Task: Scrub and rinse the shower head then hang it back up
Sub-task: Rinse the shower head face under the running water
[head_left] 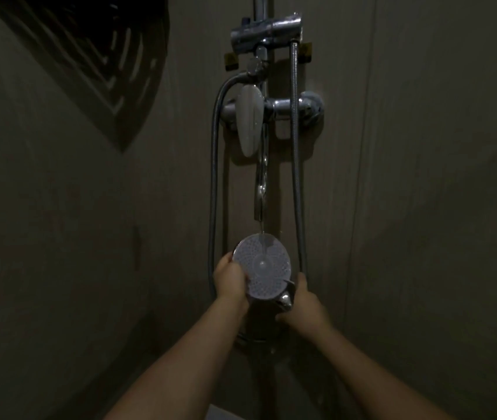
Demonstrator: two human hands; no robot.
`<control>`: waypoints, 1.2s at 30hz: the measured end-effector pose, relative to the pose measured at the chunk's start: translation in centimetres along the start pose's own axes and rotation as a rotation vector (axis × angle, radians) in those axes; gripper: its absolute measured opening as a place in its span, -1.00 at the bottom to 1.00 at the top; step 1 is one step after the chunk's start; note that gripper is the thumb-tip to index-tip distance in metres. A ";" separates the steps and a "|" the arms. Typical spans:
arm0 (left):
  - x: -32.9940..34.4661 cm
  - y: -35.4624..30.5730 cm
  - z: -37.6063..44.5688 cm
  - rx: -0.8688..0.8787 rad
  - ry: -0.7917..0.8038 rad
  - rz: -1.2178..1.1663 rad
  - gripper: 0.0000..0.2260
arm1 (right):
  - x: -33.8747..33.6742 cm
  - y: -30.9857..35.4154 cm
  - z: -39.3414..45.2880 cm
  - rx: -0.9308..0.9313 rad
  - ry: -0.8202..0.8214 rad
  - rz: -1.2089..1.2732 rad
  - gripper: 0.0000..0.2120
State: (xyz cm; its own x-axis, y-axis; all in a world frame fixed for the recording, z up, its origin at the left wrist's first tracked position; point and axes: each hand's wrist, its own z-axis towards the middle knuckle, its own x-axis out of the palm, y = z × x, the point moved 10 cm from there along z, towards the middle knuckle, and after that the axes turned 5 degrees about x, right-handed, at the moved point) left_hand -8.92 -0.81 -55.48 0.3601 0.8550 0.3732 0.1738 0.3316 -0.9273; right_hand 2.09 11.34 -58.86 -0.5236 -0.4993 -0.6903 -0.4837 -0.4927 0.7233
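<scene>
The dim wall [407, 177] carries everything here — a chrome mixer valve [274, 109] with a pale lever [250, 122], a holder bracket [267, 34] above it, and two hoses [295, 153] hanging down along it.

Views: one only, head-worn, wide-angle; nothing shared with a second view.
Position: above and behind the fingers [230, 269], at the person's own arm's reach.
Facing: forward and slightly down toward the wall [423, 177] beyond the fingers.
Framing: forearms enter from the bottom edge; fingers sit low centre; mixer tap [271, 109] above the fingers.
Light: dim, edges bent.
</scene>
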 end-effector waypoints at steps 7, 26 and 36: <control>-1.0 -0.3 -0.4 -0.030 -0.085 0.017 -0.75 | -1.0 -0.8 0.3 0.024 -0.088 0.068 -0.48; 7.0 1.0 -2.2 0.771 0.470 1.663 -0.53 | -2.4 3.6 -0.4 -0.170 -0.349 -0.496 -0.86; 6.9 -1.5 -2.3 0.883 0.345 1.581 -0.52 | -3.5 5.4 -1.1 -0.189 -0.468 -0.428 -0.86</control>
State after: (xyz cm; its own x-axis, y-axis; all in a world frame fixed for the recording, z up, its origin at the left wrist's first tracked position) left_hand -4.59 3.71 -51.42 -0.1413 0.4665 -0.8731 -0.9051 -0.4181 -0.0770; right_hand 2.09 9.67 -52.53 -0.5825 0.1094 -0.8054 -0.6076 -0.7168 0.3421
